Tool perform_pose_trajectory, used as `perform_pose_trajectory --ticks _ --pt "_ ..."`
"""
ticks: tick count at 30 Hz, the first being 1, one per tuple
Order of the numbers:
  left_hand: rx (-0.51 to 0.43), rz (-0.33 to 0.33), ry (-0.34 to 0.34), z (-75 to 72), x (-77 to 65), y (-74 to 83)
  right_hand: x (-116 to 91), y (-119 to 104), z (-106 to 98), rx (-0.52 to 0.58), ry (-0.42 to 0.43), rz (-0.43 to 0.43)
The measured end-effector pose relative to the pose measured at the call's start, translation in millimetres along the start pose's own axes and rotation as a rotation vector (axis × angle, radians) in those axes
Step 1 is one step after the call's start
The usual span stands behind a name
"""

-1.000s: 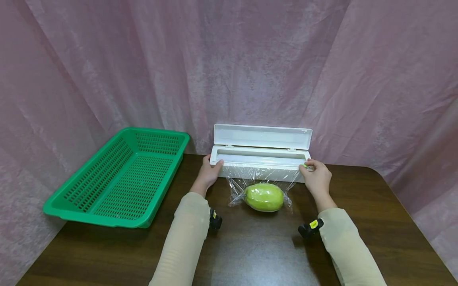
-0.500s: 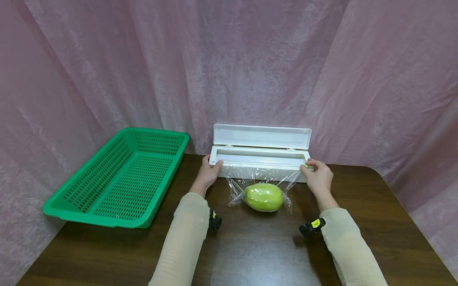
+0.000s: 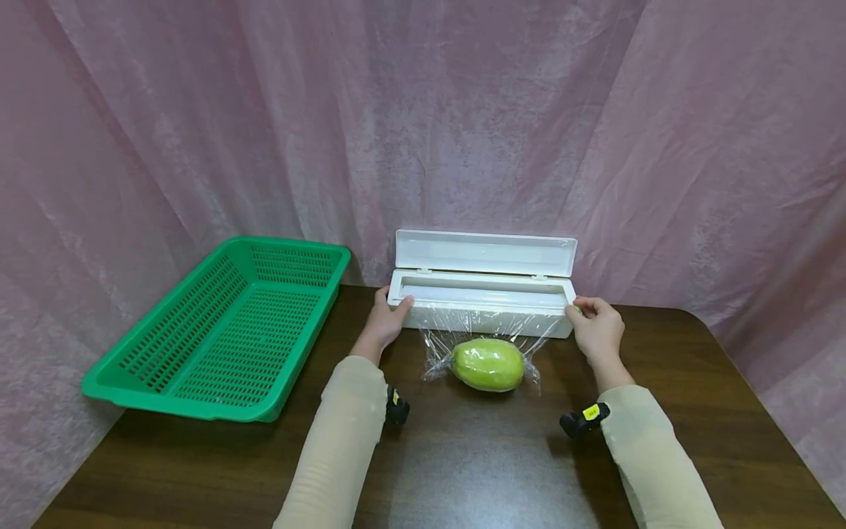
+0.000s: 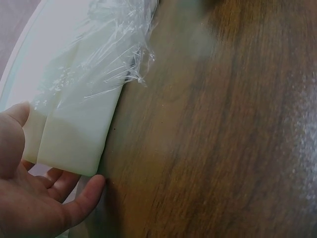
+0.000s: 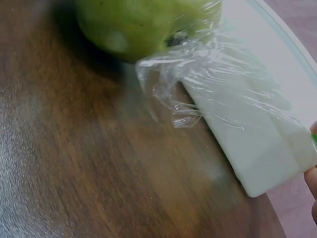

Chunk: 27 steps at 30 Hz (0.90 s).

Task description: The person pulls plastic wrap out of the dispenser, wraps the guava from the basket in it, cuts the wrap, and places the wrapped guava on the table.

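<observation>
A white cling film dispenser box (image 3: 485, 251) stands at the back of the table with its lid raised and a film roll inside. My left hand (image 3: 385, 322) grips its left end, thumb on the top edge and fingers around the end wall. At the right end, my right hand (image 3: 600, 332) pinches the small green slide cutter (image 5: 314, 137), mostly hidden by the fingers. Clear cling film (image 3: 436, 349) runs from the box's front edge down to a green oval fruit (image 3: 489, 364). The fruit is wrapped in it, with bunched film at both sides.
A green plastic basket (image 3: 274, 382) with slotted walls stands on the left side of the dark wooden table (image 3: 476, 470). Behind the table hangs a pink curtain (image 3: 489, 132). The table's rounded corner (image 3: 687, 317) lies right of the right hand.
My right hand has slid a little to the right along the box's front edge with the slide cutter, reaching the right end. The left hand, box and fruit have hardly moved.
</observation>
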<state>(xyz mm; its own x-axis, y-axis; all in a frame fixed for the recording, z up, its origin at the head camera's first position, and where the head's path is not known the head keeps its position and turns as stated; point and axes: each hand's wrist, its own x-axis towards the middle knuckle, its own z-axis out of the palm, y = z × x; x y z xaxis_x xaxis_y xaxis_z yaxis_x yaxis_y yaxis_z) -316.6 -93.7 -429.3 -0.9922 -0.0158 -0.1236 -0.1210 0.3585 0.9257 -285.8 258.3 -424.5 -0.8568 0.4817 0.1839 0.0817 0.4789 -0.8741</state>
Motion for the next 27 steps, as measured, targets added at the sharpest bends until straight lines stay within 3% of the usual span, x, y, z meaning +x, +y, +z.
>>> perform_pose_trajectory --ticks 5,10,14,17,19,24,27 --pt "0.008 0.006 0.006 -0.8 0.7 -0.2 -0.1 0.4 -5.0 -0.020 -0.045 -0.012" --pt "0.005 -0.008 0.049 -2.4 -2.8 -0.1 -3.7 2.8 -15.2 -0.102 -0.097 -0.085" --pt "-0.017 -0.016 0.092 -1.7 -7.3 0.6 -10.1 5.4 -22.7 -0.153 -0.033 -0.118" --pt "-0.033 -0.006 0.119 -0.4 -9.2 0.8 -14.1 7.8 -26.5 -0.146 -0.031 -0.070" --pt "-0.045 0.002 0.134 0.5 -9.9 1.3 -15.9 8.8 -28.3 -0.091 -0.122 -0.011" --pt "-0.059 0.023 0.162 2.4 -11.9 3.2 -17.3 9.2 -28.2 0.179 -0.447 0.177" --pt "-0.069 0.026 0.183 4.1 -14.1 4.0 -18.1 8.0 -25.3 0.307 -0.548 0.261"
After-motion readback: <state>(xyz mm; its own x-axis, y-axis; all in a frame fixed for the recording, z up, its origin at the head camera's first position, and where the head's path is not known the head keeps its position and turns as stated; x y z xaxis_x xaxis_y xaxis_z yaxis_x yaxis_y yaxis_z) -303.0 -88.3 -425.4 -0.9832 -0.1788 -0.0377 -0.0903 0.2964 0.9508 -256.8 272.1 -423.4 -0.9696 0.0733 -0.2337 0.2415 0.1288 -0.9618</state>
